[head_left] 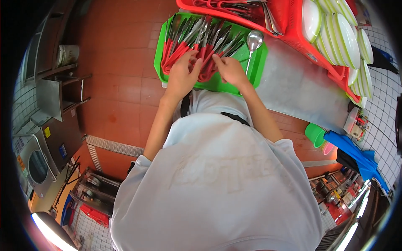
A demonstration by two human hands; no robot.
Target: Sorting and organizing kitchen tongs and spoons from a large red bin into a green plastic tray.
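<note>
Brown-red tiles cover the floor (115, 50) of a kitchen, and a tiled white wall (382, 104) is seen at the right. At the left end of a metal counter (289, 85), a green tray (260, 67) is set close in front of the person's white shirt (234, 184). On it a bunch of tongs (176, 47) is fanned out, their red handles turned toward the person and their dark tips pointed away.

By the left hand (183, 75), the handles are touched at the middle of the bunch, with the fingers curved over them; whether any are gripped cannot be told. By the right hand (231, 72), the bunch is met at its right side, with thumb and forefinger brought near each other; whether anything is pinched between them is not clear.

Beside the tongs, a spoon (255, 41) is laid along the tray's right part, its bowl at the far end. Beyond the tray, more utensils (238, 9) are held in a red bin (279, 19). Farther right, green-edged white plates (337, 39) are stacked in a red basket (312, 53).
</note>
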